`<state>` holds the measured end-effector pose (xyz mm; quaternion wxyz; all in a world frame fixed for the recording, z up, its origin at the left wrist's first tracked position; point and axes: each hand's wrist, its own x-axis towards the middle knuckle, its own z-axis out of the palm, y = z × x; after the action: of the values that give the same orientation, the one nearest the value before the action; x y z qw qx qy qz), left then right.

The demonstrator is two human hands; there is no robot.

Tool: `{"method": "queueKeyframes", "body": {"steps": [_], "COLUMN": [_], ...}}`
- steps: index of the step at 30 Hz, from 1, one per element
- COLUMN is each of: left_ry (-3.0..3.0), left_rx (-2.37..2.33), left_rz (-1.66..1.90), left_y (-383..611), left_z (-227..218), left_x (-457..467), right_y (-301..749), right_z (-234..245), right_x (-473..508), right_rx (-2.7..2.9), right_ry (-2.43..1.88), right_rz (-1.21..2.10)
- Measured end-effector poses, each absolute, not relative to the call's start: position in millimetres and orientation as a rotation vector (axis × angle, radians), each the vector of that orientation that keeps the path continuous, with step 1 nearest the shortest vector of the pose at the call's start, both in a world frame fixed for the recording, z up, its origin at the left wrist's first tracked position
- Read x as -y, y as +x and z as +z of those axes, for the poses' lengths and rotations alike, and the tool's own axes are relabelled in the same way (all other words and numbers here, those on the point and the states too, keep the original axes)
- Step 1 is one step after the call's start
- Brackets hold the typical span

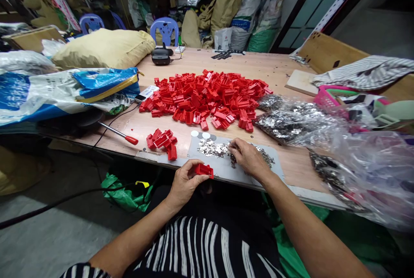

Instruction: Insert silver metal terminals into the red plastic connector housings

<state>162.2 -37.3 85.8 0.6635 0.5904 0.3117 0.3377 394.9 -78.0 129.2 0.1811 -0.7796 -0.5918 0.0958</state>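
My left hand (pixel 186 183) pinches a red plastic housing (pixel 204 170), its hollow side facing up, at the table's front edge. Over a grey mat (pixel 194 153), my right hand (pixel 245 156) reaches down with its fingertips together among small metal parts; whether a part is between them is too small to make out. Flat silvery metal pieces (pixel 211 148) lie in a heap left of that hand. Darker small metal parts (pixel 265 157) lie partly hidden behind it. A few red housings (pixel 163 140) sit in a small group left of the mat.
A large pile of red housings (pixel 207 96) covers the table's middle. To the right lie plastic bags of metal parts (pixel 291 122) and a pink basket (pixel 326 96). A red-tipped lever (pixel 131 140) juts out at the left, near a blue-white sack (pixel 64 92).
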Motion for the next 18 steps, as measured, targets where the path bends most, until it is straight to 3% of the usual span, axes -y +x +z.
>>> {"method": "queueKeyframes", "body": {"steps": [12, 18], "left_ry": [0.889, 0.841], "left_rx": [-0.613, -0.574], "left_rz": [0.714, 0.681], "left_y": [176.7, 178.1], "left_z": [103.9, 110.0], "left_x": [34.6, 36.9], "right_y": [387.2, 350.5], "right_z": [135.7, 139.9], "right_x": [97.8, 107.3], "right_rx": [1.57, 1.408], "right_ry": [-1.981, -1.644], "right_rz": [0.46, 0.751]}}
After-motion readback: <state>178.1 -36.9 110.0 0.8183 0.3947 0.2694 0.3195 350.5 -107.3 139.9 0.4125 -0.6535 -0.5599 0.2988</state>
